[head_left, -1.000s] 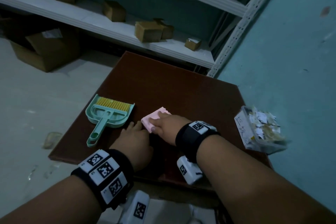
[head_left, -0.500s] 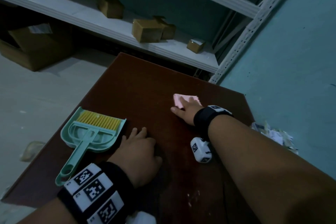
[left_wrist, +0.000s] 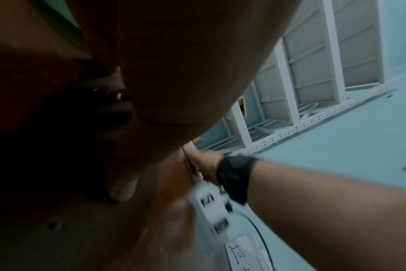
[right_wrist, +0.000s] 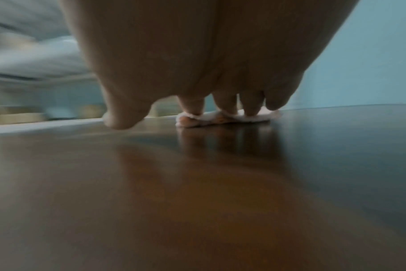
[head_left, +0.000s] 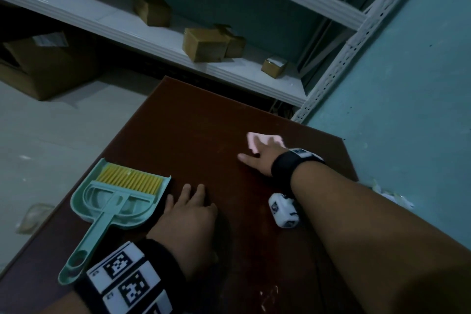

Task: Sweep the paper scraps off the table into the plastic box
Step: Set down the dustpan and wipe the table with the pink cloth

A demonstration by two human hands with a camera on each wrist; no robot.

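The paper scraps [head_left: 391,195] show only as a pale, crumpled heap just past the right edge of the worktop [head_left: 204,122], low against the teal wall [head_left: 407,84]; the plastic box that holds them cannot be made out in the head view. In the left wrist view a white sheet with handwritten marks [left_wrist: 243,256] lies below the right forearm.

On the worktop, toward its far right corner, lies a folded pink cloth [head_left: 254,139], soft and fuzzy-edged. The right hand [head_left: 262,158] presses it flat: the grip is spread, fingers [right_wrist: 192,104] straight on the cloth, thumb out to the side and off the cloth. From the cloth back to the far edge and across to the left edge the dark red-brown, glossy worktop lies bare.

Nearer than the cloth and to its left, the left hand [head_left: 188,214] rests palm-down on the worktop, its grip relaxed with fingers together and holding nothing. Just beside its fingers sits a mint-green plastic dustpan [head_left: 84,196] with a matching brush [head_left: 119,199] nested in it, yellow bristles pointing away, the handle reaching the worktop's near left edge.

Beyond the worktop's far edge stand white metal shelves [head_left: 127,30] carrying small cardboard boxes [head_left: 204,44].
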